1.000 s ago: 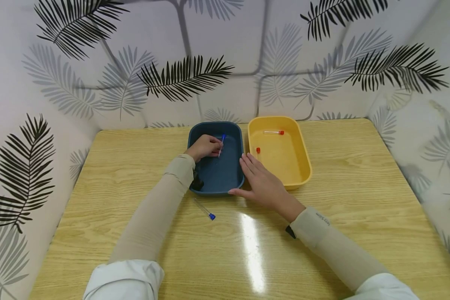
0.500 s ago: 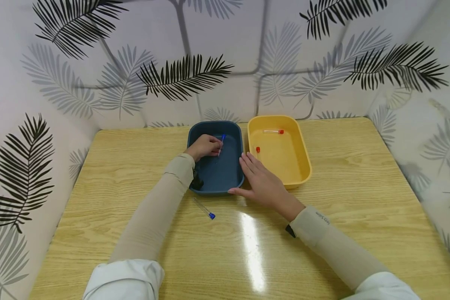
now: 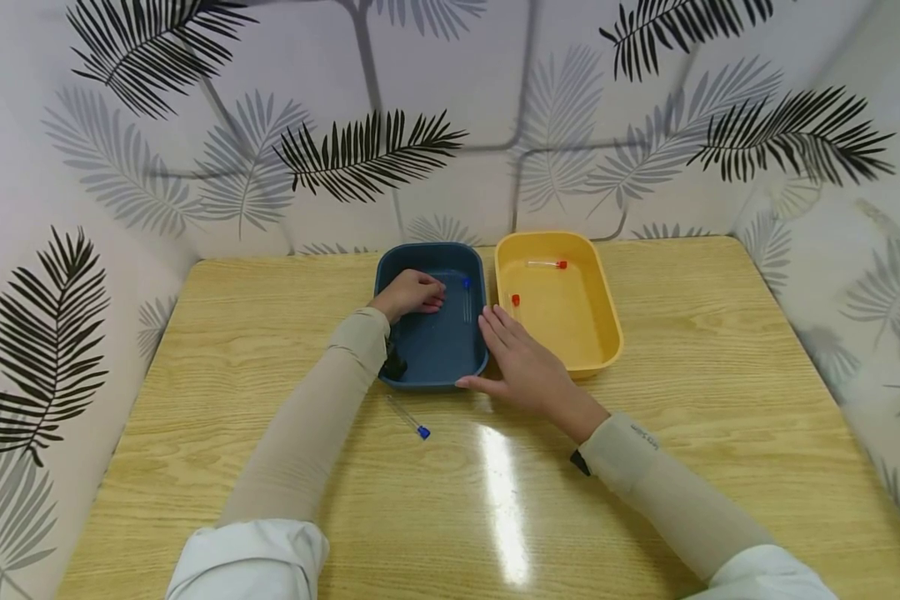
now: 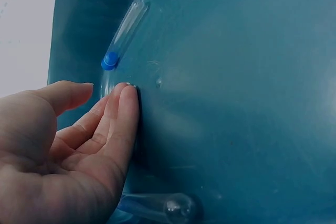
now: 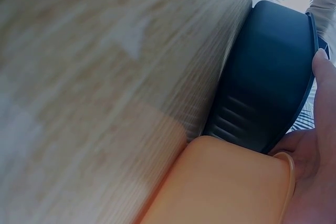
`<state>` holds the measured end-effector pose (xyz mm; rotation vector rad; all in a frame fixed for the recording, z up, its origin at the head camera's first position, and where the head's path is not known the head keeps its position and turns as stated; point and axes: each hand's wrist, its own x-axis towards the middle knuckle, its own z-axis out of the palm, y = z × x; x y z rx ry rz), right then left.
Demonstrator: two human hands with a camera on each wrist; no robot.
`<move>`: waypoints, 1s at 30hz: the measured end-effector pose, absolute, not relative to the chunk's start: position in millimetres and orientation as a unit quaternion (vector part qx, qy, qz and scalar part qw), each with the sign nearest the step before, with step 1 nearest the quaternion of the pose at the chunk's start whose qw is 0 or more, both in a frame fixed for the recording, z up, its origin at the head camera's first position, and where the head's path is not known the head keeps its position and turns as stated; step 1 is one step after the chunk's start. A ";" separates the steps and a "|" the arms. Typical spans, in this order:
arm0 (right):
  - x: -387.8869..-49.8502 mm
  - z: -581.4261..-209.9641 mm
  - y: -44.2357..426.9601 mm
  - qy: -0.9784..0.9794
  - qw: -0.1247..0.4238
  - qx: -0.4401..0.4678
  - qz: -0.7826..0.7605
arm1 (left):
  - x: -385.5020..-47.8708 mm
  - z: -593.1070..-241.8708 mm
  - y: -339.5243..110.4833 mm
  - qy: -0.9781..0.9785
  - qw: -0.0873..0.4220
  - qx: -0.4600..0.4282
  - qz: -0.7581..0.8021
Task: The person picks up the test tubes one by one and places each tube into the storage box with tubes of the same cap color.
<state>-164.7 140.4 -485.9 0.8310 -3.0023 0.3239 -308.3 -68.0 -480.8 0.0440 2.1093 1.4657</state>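
Inside the dark blue bin is my left hand; in the left wrist view its thumb stands apart from the fingers with nothing between them. A clear tube with a blue cap lies just beyond the fingertips. Another clear tube lies low in that view, partly hidden by the hand. My right hand rests at the bin's right side, fingers straight along the rim and thumb at the near corner. A loose blue-capped tube lies on the table before the bin.
A yellow bin stands close on the right, with a red-capped tube near its back and another red-capped tube by its left wall. The wooden table meets a leaf-patterned cloth at the back.
My left hand has let go of the blue-capped tube, which now lies on the blue bin's floor to the right of the fingers. My right hand has not moved.
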 end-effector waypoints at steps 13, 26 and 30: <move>-164.6 -483.5 138.1 -0.958 0.002 0.265 0.109 | -308.6 -479.4 -70.5 0.789 0.278 0.016 0.548; -166.9 -486.2 137.3 -0.959 0.000 0.260 0.111 | -304.6 -455.9 -68.2 0.771 0.242 0.072 0.584; -166.6 -486.3 139.6 -0.960 0.002 0.258 0.110 | -293.6 -434.1 -67.3 0.767 0.229 0.118 0.587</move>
